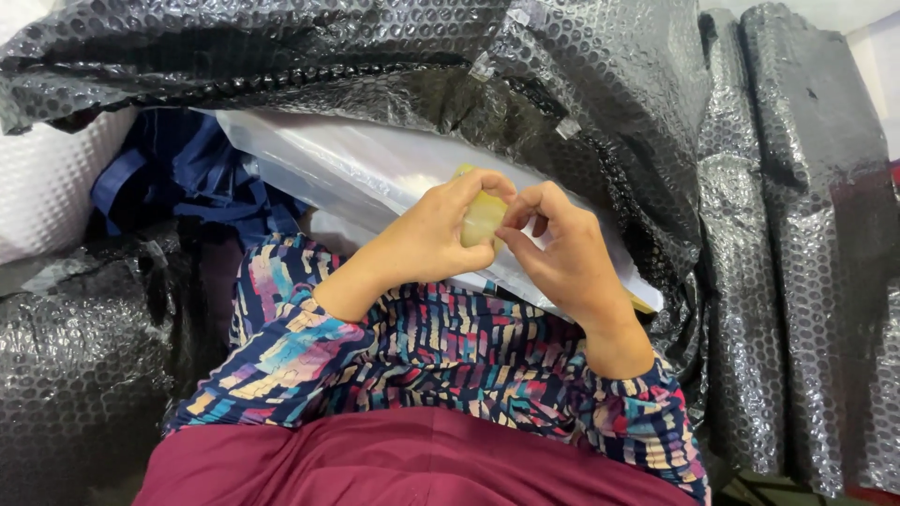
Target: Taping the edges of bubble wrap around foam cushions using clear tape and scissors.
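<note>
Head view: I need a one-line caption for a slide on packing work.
Left hand and right hand pinch a yellowish tape roll over a clear plastic bag amid black bubble wrap.

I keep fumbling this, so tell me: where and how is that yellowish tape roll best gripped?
Probably across its flat faces, from the person's left. The tape roll stands on edge above the clear plastic bag; the left hand already pinches it that way, thumb against fingers. That leaves the rim open to the right hand, whose fingertips pick at the near edge.
</note>
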